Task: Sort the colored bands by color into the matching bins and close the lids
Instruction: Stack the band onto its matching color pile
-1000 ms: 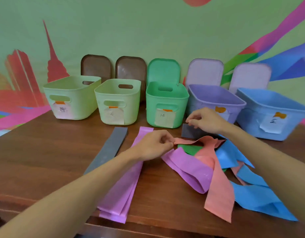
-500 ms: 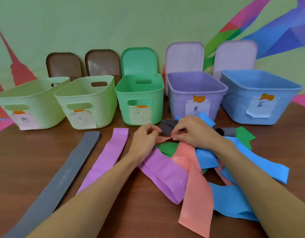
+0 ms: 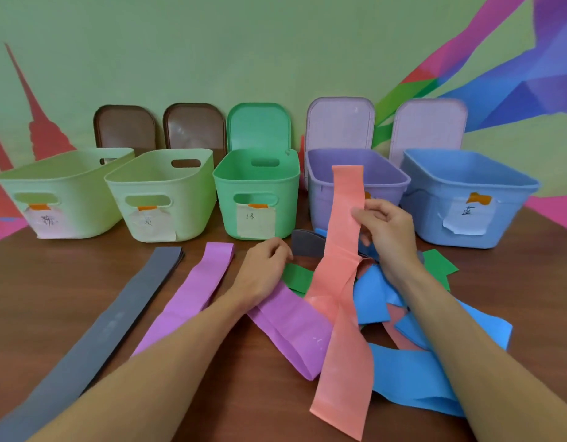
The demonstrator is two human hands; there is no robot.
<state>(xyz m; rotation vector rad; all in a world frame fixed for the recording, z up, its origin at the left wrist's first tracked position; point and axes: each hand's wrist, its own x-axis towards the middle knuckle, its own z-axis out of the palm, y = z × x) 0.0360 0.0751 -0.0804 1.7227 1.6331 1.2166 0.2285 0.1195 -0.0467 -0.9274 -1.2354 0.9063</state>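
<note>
The right hand (image 3: 385,229) is raised above the bench (image 3: 212,393), and its fingers (image 3: 363,216) pinch a salmon band (image 3: 342,282) by the edge, thumb on the front face. Above those fingers the band's upper end stands up in front of the purple bin (image 3: 320,199). Below them it runs down across the pile and ends flat on the bench near the front edge.

The left hand (image 3: 264,271) sits low, to the left of the salmon band, its wrist lying on a purple band (image 3: 291,327). Its fingers (image 3: 283,250) are curled, but whether they hold anything cannot be told. Just past their tips lie a green band (image 3: 296,277) and a dark gray piece (image 3: 304,247).

To the left of the left fingers, a second purple band (image 3: 192,291) and a gray band (image 3: 110,320) lie flat, side by side and apart from the pile. Under and to the right of the right forearm lie the blue bands (image 3: 412,393).

Beyond both hands stand 5 open bins in a row: 2 pale green bins (image 3: 68,193), a green bin (image 3: 256,183), the purple bin and a blue bin (image 3: 467,193). Behind them 5 lids (image 3: 339,126) stand upright against the wall.
</note>
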